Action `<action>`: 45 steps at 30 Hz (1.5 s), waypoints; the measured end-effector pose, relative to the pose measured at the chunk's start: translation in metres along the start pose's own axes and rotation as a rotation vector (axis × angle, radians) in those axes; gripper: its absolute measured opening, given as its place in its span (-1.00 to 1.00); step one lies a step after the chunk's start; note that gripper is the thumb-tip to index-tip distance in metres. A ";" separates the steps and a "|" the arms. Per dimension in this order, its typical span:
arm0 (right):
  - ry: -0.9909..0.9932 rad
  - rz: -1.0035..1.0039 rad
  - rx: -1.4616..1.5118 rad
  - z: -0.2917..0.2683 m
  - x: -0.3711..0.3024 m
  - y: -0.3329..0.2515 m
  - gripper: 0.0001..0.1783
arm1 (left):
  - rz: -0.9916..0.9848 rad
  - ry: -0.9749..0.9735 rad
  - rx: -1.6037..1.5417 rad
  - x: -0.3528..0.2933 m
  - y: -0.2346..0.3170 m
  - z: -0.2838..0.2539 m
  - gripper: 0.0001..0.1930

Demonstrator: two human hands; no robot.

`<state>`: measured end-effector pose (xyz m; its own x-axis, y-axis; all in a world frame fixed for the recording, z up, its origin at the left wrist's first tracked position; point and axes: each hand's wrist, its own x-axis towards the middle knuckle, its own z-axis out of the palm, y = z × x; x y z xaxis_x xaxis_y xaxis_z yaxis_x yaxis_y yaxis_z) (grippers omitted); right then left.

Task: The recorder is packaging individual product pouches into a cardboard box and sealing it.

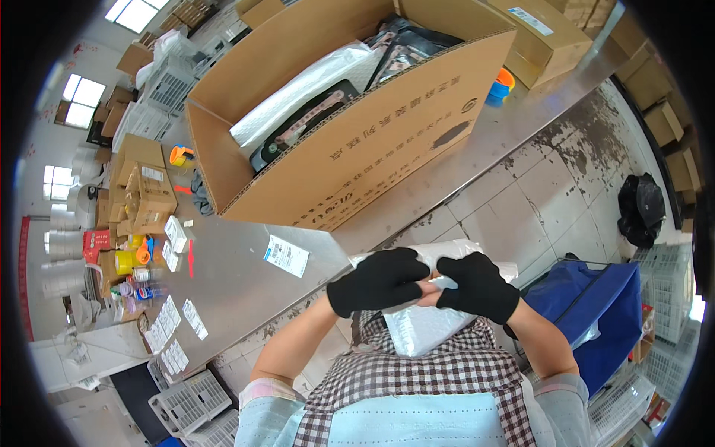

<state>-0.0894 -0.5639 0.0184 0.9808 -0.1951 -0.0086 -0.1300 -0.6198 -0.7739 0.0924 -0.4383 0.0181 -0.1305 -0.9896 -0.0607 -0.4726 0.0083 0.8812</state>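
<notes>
My left hand [376, 283] and my right hand [480, 287] wear black gloves with bare fingertips. They meet in front of my checked apron, thumbs and fingertips pinched together on a white bubble-wrap package [426, 333]. The package spreads both above and below my hands, and its contents are hidden. Beyond my hands, a large open cardboard box [372, 153] stands on the metal table [246, 290]. Inside it lie a white bubble-wrap bundle [305, 93] and dark printed packs [413, 48]. A white label sheet [286, 256] lies flat on the table, nearer my left hand.
Label sheets [165, 325], small white boxes [175, 235], tape rolls [181, 156] and bottles [141, 287] sit along the table's left side. Another tape roll [500, 86] is behind the big box. At right are a blue bag [588, 305] and a black plastic bag [640, 211] on the floor.
</notes>
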 end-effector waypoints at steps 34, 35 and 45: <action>0.323 -0.461 -0.016 0.044 -0.010 -0.036 -0.70 | -0.189 0.073 -0.858 -0.049 0.031 0.021 -0.73; 0.362 -0.516 -0.083 0.046 -0.011 -0.036 -0.64 | -0.231 0.067 -0.904 -0.052 0.033 0.021 -0.74; 0.136 -0.116 0.599 0.049 -0.021 -0.033 -0.85 | -0.093 0.068 -0.338 -0.061 0.031 0.014 -0.72</action>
<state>-0.0991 -0.5025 0.0131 0.9511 -0.2719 0.1468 0.1191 -0.1161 -0.9861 0.0737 -0.3760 0.0425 -0.0373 -0.9912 -0.1266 -0.1636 -0.1190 0.9793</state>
